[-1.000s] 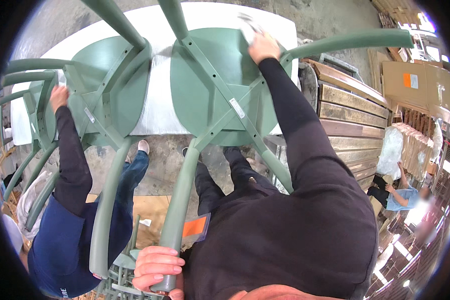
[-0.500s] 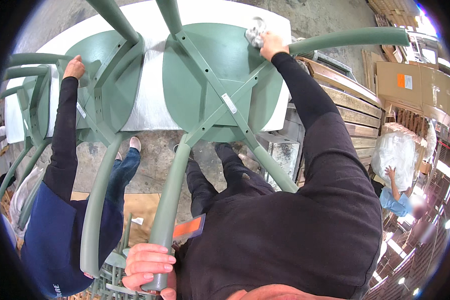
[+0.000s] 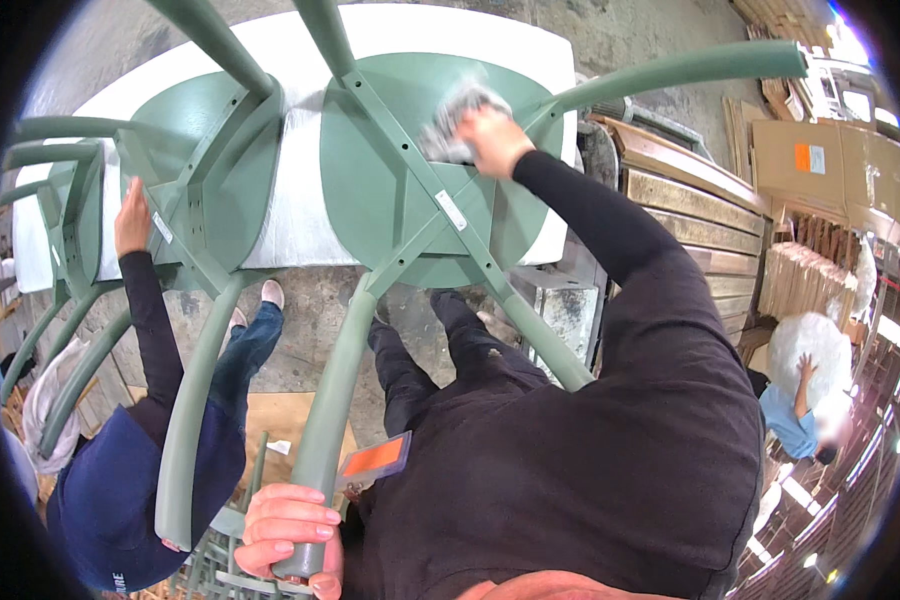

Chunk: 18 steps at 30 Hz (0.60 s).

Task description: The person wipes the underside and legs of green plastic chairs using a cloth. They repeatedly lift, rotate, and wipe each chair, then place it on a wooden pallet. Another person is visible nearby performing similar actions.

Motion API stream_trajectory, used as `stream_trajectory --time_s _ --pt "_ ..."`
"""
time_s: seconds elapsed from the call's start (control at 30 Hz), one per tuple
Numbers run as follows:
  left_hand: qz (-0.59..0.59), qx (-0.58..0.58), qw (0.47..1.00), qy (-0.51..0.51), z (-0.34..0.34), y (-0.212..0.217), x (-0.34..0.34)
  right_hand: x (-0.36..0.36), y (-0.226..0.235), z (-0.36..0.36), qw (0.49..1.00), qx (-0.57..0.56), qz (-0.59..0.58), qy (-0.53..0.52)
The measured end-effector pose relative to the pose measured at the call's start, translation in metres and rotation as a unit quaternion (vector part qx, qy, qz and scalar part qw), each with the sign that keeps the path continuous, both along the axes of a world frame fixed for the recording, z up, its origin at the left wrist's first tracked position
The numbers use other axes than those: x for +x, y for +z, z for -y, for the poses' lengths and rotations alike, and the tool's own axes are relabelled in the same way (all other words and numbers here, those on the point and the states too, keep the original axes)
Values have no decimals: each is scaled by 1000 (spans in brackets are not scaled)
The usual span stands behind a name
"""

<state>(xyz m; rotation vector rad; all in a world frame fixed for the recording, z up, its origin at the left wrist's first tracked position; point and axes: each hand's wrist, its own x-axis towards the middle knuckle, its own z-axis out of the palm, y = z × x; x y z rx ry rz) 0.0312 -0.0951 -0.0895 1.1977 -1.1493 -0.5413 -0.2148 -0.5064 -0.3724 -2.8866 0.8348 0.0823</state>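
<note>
A green stool (image 3: 368,165) rests upside down on a white-covered table, its round seat beneath and its curved legs splayed outward over crossed braces. My left hand (image 3: 292,538) is wrapped around the end of its near-left leg (image 3: 332,400). Out over the underside of the seat, my right hand (image 3: 490,138) presses a crumpled grey-white cloth (image 3: 448,125), blurred by motion, beside the far-right brace. A small white label (image 3: 451,210) sits where the braces cross.
At left, a co-worker in a dark blue top (image 3: 150,480) reaches a hand (image 3: 133,218) to another upturned green stool (image 3: 240,190). Stacked timber (image 3: 690,210) and a cardboard box (image 3: 800,165) stand at right. Farther off, a person in light blue (image 3: 785,425) holds a white wrapped bundle (image 3: 808,360).
My right hand has moved the cloth left and nearer, from the seat's far-right edge toward its middle. My left hand keeps its hold on the leg. The co-worker's hand has come nearer.
</note>
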Motion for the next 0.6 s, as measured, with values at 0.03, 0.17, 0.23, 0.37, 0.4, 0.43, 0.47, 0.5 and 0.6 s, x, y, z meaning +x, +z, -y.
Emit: stream_trajectory --time_s 0.03,0.17,0.23,0.37,0.4,0.43,0.47,0.5,0.6 --pt "-3 0 1000 -1 1 0 -1 -12 8 6 999 48 -18 6" --pt "-25 -26 999 -24 0 -7 5 -40 42 92 982 42 -185 -26" --pt "-31 -32 999 -22 -1 -11 9 -69 65 121 925 -28 -364 -110" --pt "-10 7 1000 5 9 0 -2 -3 44 57 934 108 -303 -156" --pt "0 24 1000 17 11 4 -6 30 44 25 934 182 -262 -160" --pt "-16 7 1000 -5 16 4 -2 25 35 -5 971 182 -97 -121" --pt "-36 -14 999 -31 22 1 3 9 18 -24 980 171 68 -79" --pt "-49 -30 997 -53 25 1 8 -9 14 -13 974 193 76 -88" --pt "-32 -14 999 -25 14 -1 2 -26 39 41 944 96 -254 -185"
